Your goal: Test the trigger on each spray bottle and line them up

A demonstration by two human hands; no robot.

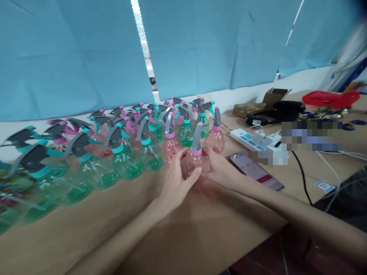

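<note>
Between my two hands stands a pink spray bottle (195, 162) with a grey trigger and a pink collar, upright at the table's middle. My left hand (179, 175) curves round its left side, thumb across the front. Around the right side wraps my right hand (216, 168), its fingers partly hidden by the bottle. Another pink spray bottle (215, 140) stands just behind my right hand, and a further pink spray bottle (171, 145) is behind my left. Green spray bottles (127, 162) with turquoise collars line up to the left.
Many more spray bottles fill the table (137, 221) toward the blue curtain (189, 46). Right of my hands lie a phone (256, 170) with a lit screen and a white power strip (248, 138) with plugs and cables. Cardboard boxes (275, 97) and a red bag (329, 99) sit farther back.
</note>
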